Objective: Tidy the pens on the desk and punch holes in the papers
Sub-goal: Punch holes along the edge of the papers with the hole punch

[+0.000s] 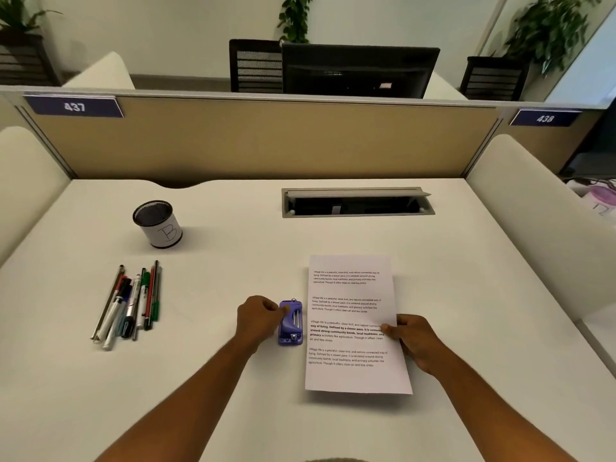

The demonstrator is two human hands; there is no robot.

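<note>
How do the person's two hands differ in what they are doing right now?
The left hand grips the purple hole punch, fingers curled; the right hand pinches the right edge of the printed paper. The left hand sits left of the punch, the right hand right of the paper. Both rest low over the white desk.

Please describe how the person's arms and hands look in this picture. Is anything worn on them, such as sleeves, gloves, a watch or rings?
Both forearms are bare from the bottom edge of the picture to the wrists: no sleeves show. The left hand and the right hand wear no gloves. No watch, bracelet or ring can be seen on either, though the picture is slightly blurred, so a thin ring could be missed.
</note>
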